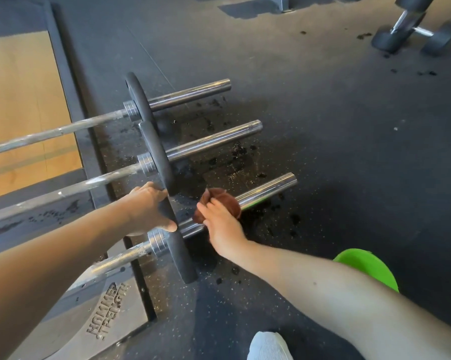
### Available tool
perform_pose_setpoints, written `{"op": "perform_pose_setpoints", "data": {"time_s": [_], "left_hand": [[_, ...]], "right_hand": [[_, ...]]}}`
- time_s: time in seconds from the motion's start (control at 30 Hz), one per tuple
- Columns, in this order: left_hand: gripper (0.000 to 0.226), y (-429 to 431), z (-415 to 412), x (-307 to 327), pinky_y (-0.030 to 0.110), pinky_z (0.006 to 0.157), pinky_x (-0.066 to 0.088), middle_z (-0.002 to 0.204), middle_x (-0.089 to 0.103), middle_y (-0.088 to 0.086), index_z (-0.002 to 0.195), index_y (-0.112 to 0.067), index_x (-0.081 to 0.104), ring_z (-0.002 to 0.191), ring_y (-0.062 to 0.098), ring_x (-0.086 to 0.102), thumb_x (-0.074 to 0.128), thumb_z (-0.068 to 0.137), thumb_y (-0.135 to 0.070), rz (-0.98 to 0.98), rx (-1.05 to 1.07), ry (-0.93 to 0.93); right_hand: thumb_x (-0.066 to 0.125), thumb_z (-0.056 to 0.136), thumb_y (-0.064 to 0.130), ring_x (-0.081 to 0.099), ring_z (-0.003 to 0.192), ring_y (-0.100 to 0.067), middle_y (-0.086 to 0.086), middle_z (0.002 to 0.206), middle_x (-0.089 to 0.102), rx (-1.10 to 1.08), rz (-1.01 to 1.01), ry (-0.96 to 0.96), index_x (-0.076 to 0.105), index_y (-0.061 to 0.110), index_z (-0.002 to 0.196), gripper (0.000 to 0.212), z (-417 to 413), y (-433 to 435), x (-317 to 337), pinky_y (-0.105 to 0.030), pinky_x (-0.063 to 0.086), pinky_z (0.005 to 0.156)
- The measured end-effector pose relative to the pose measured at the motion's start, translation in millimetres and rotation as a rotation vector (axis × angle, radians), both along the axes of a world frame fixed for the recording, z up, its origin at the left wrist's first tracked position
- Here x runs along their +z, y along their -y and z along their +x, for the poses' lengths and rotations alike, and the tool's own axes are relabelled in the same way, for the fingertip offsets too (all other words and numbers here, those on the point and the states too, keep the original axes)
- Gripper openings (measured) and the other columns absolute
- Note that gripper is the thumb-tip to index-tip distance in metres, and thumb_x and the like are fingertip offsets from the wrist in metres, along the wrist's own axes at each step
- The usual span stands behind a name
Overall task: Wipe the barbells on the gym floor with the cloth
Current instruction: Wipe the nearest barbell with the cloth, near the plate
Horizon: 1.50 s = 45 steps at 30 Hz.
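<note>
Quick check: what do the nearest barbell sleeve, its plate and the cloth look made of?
Nearest barbell sleeve: polished chrome-like metal, mirror reflections. Plate: matte black, likely rubber-coated or painted iron; no shine. Cloth: soft brown fabric, bunched in folds under the right hand.

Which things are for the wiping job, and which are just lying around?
For the job: cloth, right hand holding it, left hand gripping the plate, nearest barbell, middle barbell, far barbell.
Just lying about: dumbbells, wooden platform.
</note>
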<state>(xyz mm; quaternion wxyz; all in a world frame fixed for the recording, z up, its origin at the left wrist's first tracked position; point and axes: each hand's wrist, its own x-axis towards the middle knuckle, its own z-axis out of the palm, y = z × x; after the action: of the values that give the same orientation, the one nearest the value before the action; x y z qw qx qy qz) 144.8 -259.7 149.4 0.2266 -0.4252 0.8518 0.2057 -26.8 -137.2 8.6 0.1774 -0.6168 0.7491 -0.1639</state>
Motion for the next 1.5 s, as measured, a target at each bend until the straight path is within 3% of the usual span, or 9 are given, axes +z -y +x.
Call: {"op": "perform_pose_setpoints", "data": {"time_s": [0.2,0.4,0.5,0.7,0.87,1.1,1.23,1.4,1.5], "left_hand": [[0.105,2,0,-2,0.046,0.118,0.036,0.159,0.027,-0.001,0.161,-0.021,0.026,0.143,0.027,0.034,0.075,0.079,-0.063,0.026,0.024,-0.024],[0.105,-1,1,-3,0.042,0.115,0.039,0.156,0.028,-0.001,0.161,-0.019,0.027,0.138,0.026,0.041,0.076,0.078,-0.061,0.029,0.019,-0.041],[0.103,0,1,0,0.039,0.112,0.042,0.156,0.029,0.000,0.160,-0.017,0.028,0.133,0.025,0.047,0.077,0.079,-0.059,0.021,0.005,-0.019],[0.106,2,-4,1,0.042,0.113,0.042,0.157,0.029,0.001,0.160,-0.018,0.029,0.135,0.027,0.046,0.079,0.077,-0.061,0.010,0.010,0.006],[0.106,3,-3,-6,0.048,0.117,0.037,0.159,0.025,0.000,0.161,-0.023,0.023,0.142,0.029,0.038,0.074,0.078,-0.064,0.044,0.030,-0.027],[0.107,-1,-1,-10,0.048,0.117,0.038,0.159,0.026,0.001,0.162,-0.022,0.022,0.141,0.030,0.037,0.073,0.078,-0.065,0.020,0.008,-0.029],[0.105,0,3,-5,0.044,0.115,0.041,0.158,0.026,-0.001,0.161,-0.020,0.026,0.137,0.027,0.042,0.076,0.078,-0.060,0.032,0.031,-0.025],[0.104,0,1,-4,0.042,0.114,0.041,0.157,0.028,-0.001,0.160,-0.020,0.028,0.136,0.026,0.044,0.079,0.078,-0.057,0.020,0.041,-0.021],[0.104,1,-1,-7,0.044,0.116,0.039,0.158,0.027,0.000,0.161,-0.021,0.025,0.139,0.028,0.042,0.075,0.079,-0.061,0.022,0.039,-0.028]], "right_hand": [[0.047,0.104,0.022,0.061,0.101,-0.007,0.008,0.122,0.057,-0.161,-0.032,0.023,0.053,0.035,0.126,0.026,-103,-9,16,-0.035,0.060,0.089],[0.058,0.098,0.008,0.035,0.148,-0.021,-0.004,0.156,0.042,-0.528,0.072,-0.141,0.047,0.027,0.147,0.054,-138,0,12,-0.047,0.043,0.115],[0.061,0.092,0.007,0.046,0.135,-0.017,0.007,0.136,0.050,-0.350,-0.068,-0.047,0.052,0.033,0.126,0.044,-50,-3,8,-0.044,0.052,0.106],[0.046,0.103,0.006,0.016,0.155,-0.015,0.001,0.164,0.032,0.110,-0.005,0.099,0.033,0.022,0.158,0.058,25,1,7,-0.028,0.012,0.123],[0.043,0.105,0.026,0.059,0.108,-0.007,0.011,0.121,0.055,-0.127,-0.013,0.015,0.052,0.032,0.126,0.023,-82,-9,18,-0.037,0.059,0.089],[0.026,0.109,0.039,0.003,0.157,-0.018,0.000,0.168,0.021,-0.513,0.159,-0.105,0.027,0.028,0.160,0.051,-140,-8,18,-0.052,0.034,0.116],[0.047,0.105,0.027,0.032,0.146,-0.015,0.007,0.146,0.044,-0.250,0.010,-0.009,0.041,0.034,0.143,0.039,-30,-12,20,-0.049,0.052,0.105],[0.043,0.103,0.001,-0.001,0.156,-0.009,0.005,0.169,0.017,0.139,0.086,0.080,0.023,0.024,0.162,0.067,39,-4,8,-0.028,-0.007,0.123],[0.052,0.098,-0.002,0.042,0.140,-0.014,0.009,0.148,0.048,0.134,0.016,0.089,0.046,0.035,0.146,0.061,-10,-5,9,-0.046,0.028,0.123]]}}
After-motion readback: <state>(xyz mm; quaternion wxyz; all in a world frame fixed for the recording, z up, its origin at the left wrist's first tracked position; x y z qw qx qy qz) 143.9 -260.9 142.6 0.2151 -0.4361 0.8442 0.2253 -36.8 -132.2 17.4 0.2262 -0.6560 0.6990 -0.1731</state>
